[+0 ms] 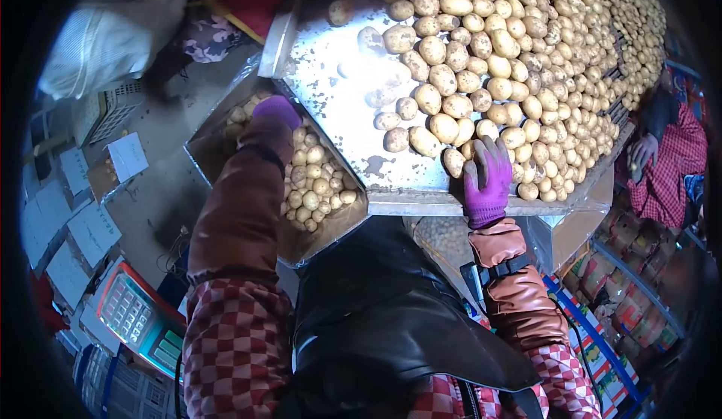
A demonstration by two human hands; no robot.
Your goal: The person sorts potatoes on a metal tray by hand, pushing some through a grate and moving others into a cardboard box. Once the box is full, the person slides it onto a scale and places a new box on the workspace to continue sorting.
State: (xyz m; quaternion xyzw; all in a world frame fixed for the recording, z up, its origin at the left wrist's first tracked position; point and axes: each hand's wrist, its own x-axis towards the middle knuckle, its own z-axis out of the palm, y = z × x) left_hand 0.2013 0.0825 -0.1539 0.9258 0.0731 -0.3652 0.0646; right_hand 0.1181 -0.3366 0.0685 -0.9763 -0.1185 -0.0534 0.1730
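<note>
My left hand (277, 111), in a purple glove, reaches into the cardboard box (213, 145) at the left. Potatoes (320, 186) lie in that box around and below my arm; the fingers there are hidden. At the front lip of the metal sorting table (338, 130), my right hand (489, 178), also gloved in purple with dirty fingertips, rests against loose potatoes (445, 128). Its fingers are stretched forward and hold nothing that I can see. A single potato (453, 163) sits just left of that hand.
A big heap of potatoes (571, 66) covers the table's right side. A digital scale display (139, 317) stands at lower left, near a plastic crate (109, 111). Another person's hand (643, 152) shows at the right edge. A second cardboard box (583, 220) is below the table.
</note>
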